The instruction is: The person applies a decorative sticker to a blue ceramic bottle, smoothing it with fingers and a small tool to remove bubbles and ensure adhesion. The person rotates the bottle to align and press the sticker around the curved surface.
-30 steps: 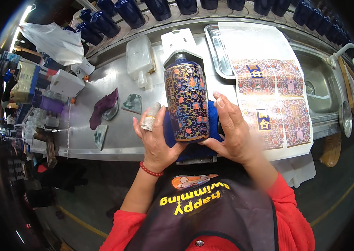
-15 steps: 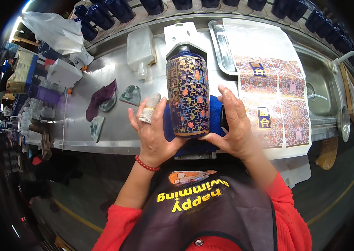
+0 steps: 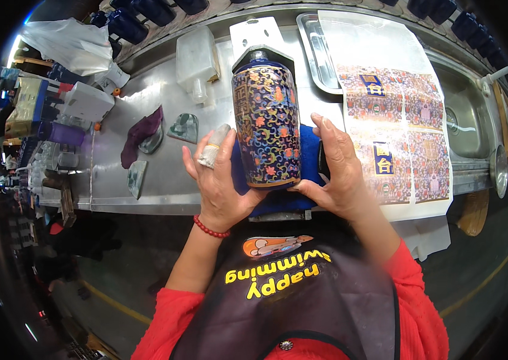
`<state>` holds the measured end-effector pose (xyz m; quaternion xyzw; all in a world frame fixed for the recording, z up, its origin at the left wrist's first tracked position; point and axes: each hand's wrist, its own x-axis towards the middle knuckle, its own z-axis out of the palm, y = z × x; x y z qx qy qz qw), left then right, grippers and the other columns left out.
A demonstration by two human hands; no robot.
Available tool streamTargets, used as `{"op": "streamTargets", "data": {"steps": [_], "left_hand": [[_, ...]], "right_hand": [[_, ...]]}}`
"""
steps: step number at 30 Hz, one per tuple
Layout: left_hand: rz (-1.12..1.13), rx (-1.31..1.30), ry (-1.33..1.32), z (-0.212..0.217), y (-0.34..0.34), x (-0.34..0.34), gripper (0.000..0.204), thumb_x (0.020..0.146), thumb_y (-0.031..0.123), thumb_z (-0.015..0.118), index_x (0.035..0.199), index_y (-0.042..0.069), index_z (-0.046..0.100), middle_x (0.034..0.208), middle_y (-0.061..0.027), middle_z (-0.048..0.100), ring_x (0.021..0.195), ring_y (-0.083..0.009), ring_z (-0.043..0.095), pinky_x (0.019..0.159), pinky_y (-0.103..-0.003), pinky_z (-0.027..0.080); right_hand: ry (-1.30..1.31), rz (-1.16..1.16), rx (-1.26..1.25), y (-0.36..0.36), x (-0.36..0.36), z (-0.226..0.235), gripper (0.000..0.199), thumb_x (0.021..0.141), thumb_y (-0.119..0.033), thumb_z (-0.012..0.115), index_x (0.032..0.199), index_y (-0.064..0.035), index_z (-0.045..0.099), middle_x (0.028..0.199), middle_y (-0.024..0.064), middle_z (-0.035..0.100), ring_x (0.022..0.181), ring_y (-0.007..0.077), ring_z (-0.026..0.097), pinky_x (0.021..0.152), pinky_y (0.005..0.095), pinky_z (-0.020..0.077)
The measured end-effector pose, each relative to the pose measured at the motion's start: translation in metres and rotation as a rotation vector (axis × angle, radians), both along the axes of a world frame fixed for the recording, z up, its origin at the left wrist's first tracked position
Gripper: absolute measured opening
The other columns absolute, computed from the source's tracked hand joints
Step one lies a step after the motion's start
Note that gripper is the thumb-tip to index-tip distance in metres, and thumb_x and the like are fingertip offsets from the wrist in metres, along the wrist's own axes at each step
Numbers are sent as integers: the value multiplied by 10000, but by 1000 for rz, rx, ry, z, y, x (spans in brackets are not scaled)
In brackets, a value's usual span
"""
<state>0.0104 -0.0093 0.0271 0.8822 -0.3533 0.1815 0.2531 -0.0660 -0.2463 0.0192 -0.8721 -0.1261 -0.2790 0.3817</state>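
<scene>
A dark blue bottle (image 3: 267,129) covered with a multicoloured floral pattern lies with its base toward me. Under it are a blue cloth (image 3: 310,156) and a dark angular support (image 3: 288,59) at its neck. My left hand (image 3: 223,192) is by the lower left of the bottle, fingers spread, thumb close to the base; one finger wears a greyish cover (image 3: 214,150). Across from it, my right hand (image 3: 343,180) has its fingers stretched out and its thumb at the base's right edge. Neither hand wraps around the bottle.
Printed floral decal sheets (image 3: 395,135) lie at the right, beside a metal tray (image 3: 320,60) and a sink (image 3: 467,120). To the left are greenish scraper-like pieces (image 3: 183,127), a purple cloth (image 3: 143,137) and a clear bottle-shaped block (image 3: 195,60). Dark blue bottles (image 3: 152,9) line the back.
The whole view has shifted slightly, so the bench and bottle sit a little higher in the picture. Both hands keep nearly the same pose beside the bottle's base.
</scene>
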Motion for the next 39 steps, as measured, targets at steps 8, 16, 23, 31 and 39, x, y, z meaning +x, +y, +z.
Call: {"op": "streamTargets", "data": {"steps": [8,16,23,31,39], "left_hand": [[-6,0,12,-4,0,1,1039,716,640,809,1460,-7,479,1333,-192,572,1348,-392,464,1192,-619,37],[-27,-8,-6,-6,-1,4,1066,720,689,783,1475,2,473,1362,-175,562,1354,-362,466,1183,-623,52],[-13,93,-18,5,1,2,1105,728,730,753,1488,-19,463,1376,-187,557,1352,-357,467,1184,-620,42],[-319,-350,322,5,-1,17,894,970,609,591,1544,-50,400,1525,-244,467,1423,-363,431,1198,-494,256],[-363,-343,305,10,-10,25,781,961,501,681,1515,-13,484,1518,-259,465,1394,-399,441,1175,-475,303]], "right_hand": [[15,-2,46,-2,1,-6,1101,717,-302,909,1563,55,302,1455,287,509,1236,441,565,1047,474,477],[38,-24,54,-3,-4,-12,1151,733,-305,912,1598,45,238,1488,259,507,1268,378,573,1082,443,473],[18,-19,3,-4,-2,-7,1060,727,-276,902,1563,26,326,1478,265,508,1290,412,552,1076,457,473],[3,97,21,0,-23,6,732,691,-179,878,1385,-134,648,1505,222,481,1315,396,534,1063,468,479],[27,173,-57,10,-31,13,675,670,-152,860,1320,-149,674,1541,186,438,1299,357,546,1019,471,493]]}}
